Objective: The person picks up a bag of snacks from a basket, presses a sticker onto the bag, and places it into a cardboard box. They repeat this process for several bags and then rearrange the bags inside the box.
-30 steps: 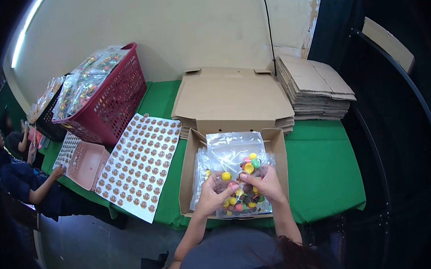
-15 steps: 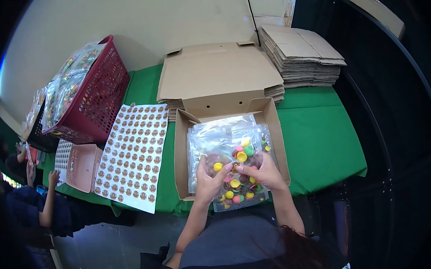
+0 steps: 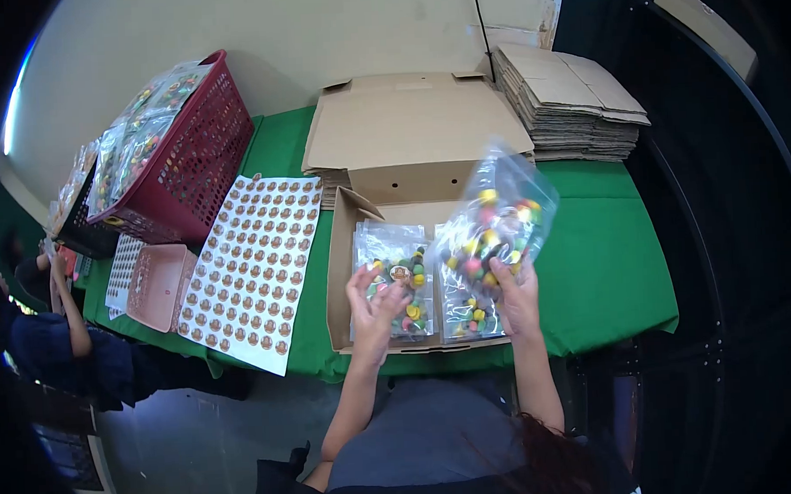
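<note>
My right hand (image 3: 519, 299) grips the lower part of a clear plastic bag of colourful round candies (image 3: 491, 216). The bag is raised and tilted over the right side of an open cardboard box (image 3: 340, 276), and its upper part is blurred. My left hand (image 3: 374, 317) has its fingers apart over the left side of the box and holds nothing. Beneath it lies another candy bag (image 3: 416, 315) with a round brown sticker (image 3: 400, 273). A further candy bag (image 3: 471, 321) lies in the right half of the box, partly hidden by the raised one.
Left of the box lies a sheet of round stickers (image 3: 254, 271), beside a pink basket (image 3: 161, 288). A maroon basket (image 3: 185, 168) full of candy bags stands behind. Flattened cardboard (image 3: 574, 98) is stacked at the back right. At far left is another person's arm (image 3: 77, 327).
My hands have moved apart. The bag both thumbs were pressing at its sticker has been lifted up and right by my right hand, uncovering bags in the box. My left hand has let go.
</note>
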Action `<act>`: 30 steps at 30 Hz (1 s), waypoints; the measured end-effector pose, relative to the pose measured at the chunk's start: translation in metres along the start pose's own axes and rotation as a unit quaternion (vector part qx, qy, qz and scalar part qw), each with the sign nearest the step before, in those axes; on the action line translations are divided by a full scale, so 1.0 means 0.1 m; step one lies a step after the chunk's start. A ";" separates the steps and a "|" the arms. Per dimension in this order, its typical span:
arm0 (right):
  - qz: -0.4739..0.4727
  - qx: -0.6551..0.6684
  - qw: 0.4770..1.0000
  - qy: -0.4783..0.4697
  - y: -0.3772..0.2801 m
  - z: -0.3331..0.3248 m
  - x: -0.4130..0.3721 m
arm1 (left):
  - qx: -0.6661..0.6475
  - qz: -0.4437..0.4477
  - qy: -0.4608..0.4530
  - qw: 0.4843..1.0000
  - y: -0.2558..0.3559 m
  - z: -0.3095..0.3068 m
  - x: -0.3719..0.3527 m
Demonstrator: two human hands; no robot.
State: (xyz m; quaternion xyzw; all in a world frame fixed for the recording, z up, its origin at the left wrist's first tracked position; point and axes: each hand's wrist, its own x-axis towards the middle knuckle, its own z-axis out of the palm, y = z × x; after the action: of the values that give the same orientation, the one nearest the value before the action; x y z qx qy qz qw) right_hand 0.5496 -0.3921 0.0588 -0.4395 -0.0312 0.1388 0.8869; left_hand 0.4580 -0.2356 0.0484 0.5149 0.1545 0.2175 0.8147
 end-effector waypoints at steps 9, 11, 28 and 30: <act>0.090 -0.175 0.970 -0.141 0.04 -0.22 -0.17 | -0.001 0.005 0.056 0.998 -0.02 -0.13 -0.04; 0.180 -0.228 0.929 -0.228 0.03 -0.23 -0.27 | 0.048 -0.005 0.005 0.999 -0.15 0.02 -0.09; 0.101 -0.206 0.951 -0.207 -0.26 -0.56 -0.14 | 0.089 -0.080 -0.086 0.989 -0.24 0.60 0.19; 0.152 -0.201 0.951 -0.177 -0.33 -0.60 -0.06 | 0.083 -0.079 -0.065 0.991 -0.31 0.65 0.18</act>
State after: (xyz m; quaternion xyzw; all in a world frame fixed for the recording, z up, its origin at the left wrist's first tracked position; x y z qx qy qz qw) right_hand 0.5616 -0.4593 0.0483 -0.5768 -0.1484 0.3383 0.7286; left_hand 0.5103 -0.2880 0.0474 0.5800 0.1584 0.1049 0.7922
